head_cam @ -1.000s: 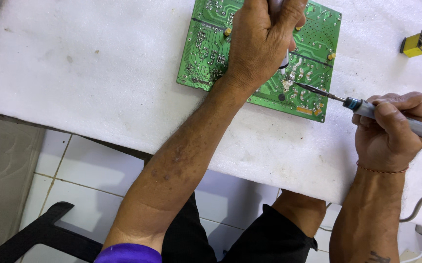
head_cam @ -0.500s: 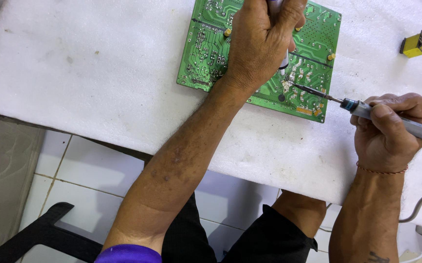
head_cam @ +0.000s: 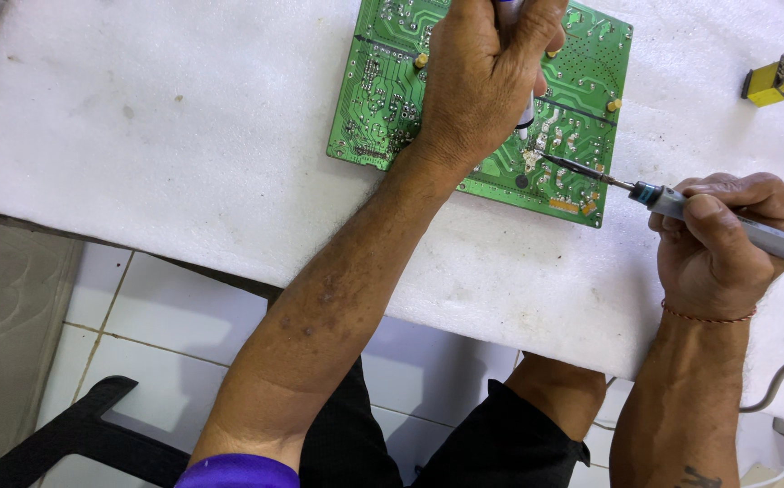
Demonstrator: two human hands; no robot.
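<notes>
Head view: we're gripping a soldering iron (head_cam: 736,228) in our right hand (head_cam: 727,244), its tip touching the green circuit board (head_cam: 383,99) lying on the white tabletop (head_cam: 139,136). Our left hand (head_cam: 487,81) is closing around a pen-like tool (head_cam: 526,113) over the board. A yellow component (head_cam: 767,83) is sitting well apart.

The bare left hand (head_cam: 482,81) reaches toward twelve o'clock, fingers curled shut, forearm slanting from seven. The right hand (head_cam: 727,248), at three o'clock, is fisted, knuckles up.

Circuit board (head_cam: 392,99) top edge cut off — left hand (head_cam: 482,81) hides its middle, fingers out of frame.
</notes>
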